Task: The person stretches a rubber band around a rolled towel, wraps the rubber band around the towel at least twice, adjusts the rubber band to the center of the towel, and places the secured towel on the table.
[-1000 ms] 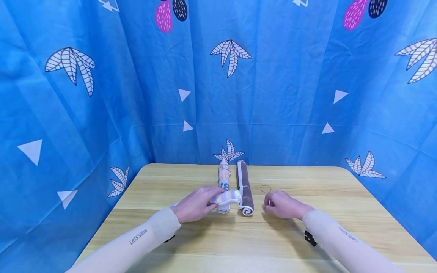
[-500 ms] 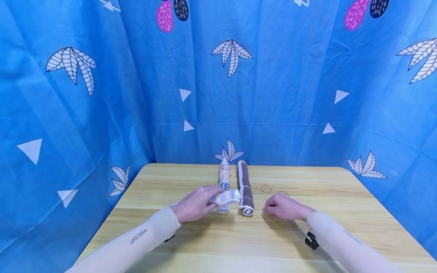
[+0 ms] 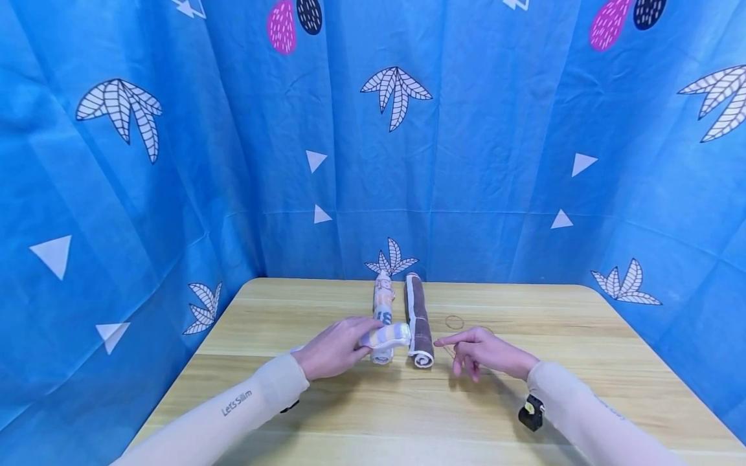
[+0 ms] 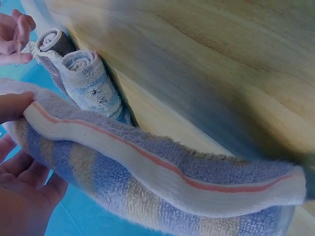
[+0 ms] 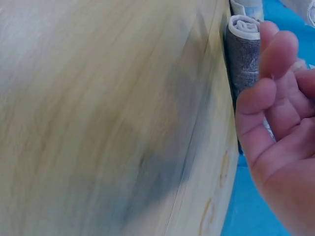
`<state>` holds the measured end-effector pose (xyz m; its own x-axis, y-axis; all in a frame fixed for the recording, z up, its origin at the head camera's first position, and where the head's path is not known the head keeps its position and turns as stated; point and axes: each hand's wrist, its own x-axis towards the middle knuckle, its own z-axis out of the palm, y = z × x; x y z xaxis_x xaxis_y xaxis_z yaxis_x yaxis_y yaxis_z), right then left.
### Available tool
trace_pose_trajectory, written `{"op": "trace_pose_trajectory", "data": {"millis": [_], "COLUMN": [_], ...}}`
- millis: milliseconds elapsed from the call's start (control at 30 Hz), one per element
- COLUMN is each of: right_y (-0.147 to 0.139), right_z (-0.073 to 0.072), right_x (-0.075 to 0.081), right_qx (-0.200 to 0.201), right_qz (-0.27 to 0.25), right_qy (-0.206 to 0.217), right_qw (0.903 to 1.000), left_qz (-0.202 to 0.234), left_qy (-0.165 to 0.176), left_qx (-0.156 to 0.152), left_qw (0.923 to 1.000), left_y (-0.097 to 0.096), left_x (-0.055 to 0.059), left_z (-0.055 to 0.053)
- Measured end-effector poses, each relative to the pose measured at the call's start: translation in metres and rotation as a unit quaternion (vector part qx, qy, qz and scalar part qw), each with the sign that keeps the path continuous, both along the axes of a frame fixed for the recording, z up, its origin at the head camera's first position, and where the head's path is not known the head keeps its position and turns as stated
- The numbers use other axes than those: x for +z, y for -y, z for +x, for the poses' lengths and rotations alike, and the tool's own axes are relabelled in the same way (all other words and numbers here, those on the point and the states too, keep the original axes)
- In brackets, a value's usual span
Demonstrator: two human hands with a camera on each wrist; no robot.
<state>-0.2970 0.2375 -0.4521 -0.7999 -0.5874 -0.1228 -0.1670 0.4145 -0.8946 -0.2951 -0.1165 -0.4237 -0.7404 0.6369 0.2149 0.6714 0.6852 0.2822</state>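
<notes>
My left hand (image 3: 338,349) grips a rolled towel (image 4: 147,177) with lilac and cream stripes and a white, pink-lined edge. In the left wrist view the thumb lies over the roll and the fingers pass beneath. My right hand (image 3: 480,351) hovers to the right of the rolls, index finger stretched left, other fingers bent down. A thin brownish line, seemingly a rubber band (image 4: 19,45), runs at its fingers; most of it is hidden. A brown rolled towel (image 3: 419,323) and a pale printed rolled towel (image 3: 383,301) lie side by side, the latter partly behind the held roll.
Thin rubber bands lie on the wooden table (image 3: 315,414) right of the rolls: one loop (image 3: 454,316) shows, another is partly behind the right hand. A blue patterned curtain (image 3: 489,162) surrounds the table's back and sides.
My right hand's index finger has stretched out to the left and its other fingers have spread from a closed pinch. The left hand and its striped towel have stayed put.
</notes>
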Motion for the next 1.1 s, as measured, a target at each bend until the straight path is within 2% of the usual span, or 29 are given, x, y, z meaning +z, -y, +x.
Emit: {"op": "trace_pose_trajectory", "data": {"millis": [367,500,633,867,1100], "right_y": [0.010,0.017,0.026,0.041,0.051], "right_z": [0.007,0.012,0.018,0.026,0.029], "right_x": [0.005,0.010,0.015,0.018,0.019], "right_qx": [-0.005,-0.003,-0.021,-0.066,-0.082], "right_qz": [-0.039,-0.055,-0.062,-0.025,-0.021], "right_qy": [0.009,-0.018,-0.051,-0.133,-0.185], "right_qw": [0.9992,0.9983,0.9965,0.9886,0.9790], "left_qz": [0.003,0.001,-0.001,0.012,0.025], "left_qy": [-0.008,-0.008,-0.008,-0.001,0.013], "left_qx": [-0.005,-0.005,-0.003,-0.001,-0.003], "left_qw": [0.9999,1.0000,1.0000,0.9999,0.9996], "left_y": [-0.001,-0.002,-0.003,-0.005,-0.008], "left_x": [0.000,0.001,0.003,0.005,0.008], "left_z": [0.002,0.003,0.004,0.006,0.008]}}
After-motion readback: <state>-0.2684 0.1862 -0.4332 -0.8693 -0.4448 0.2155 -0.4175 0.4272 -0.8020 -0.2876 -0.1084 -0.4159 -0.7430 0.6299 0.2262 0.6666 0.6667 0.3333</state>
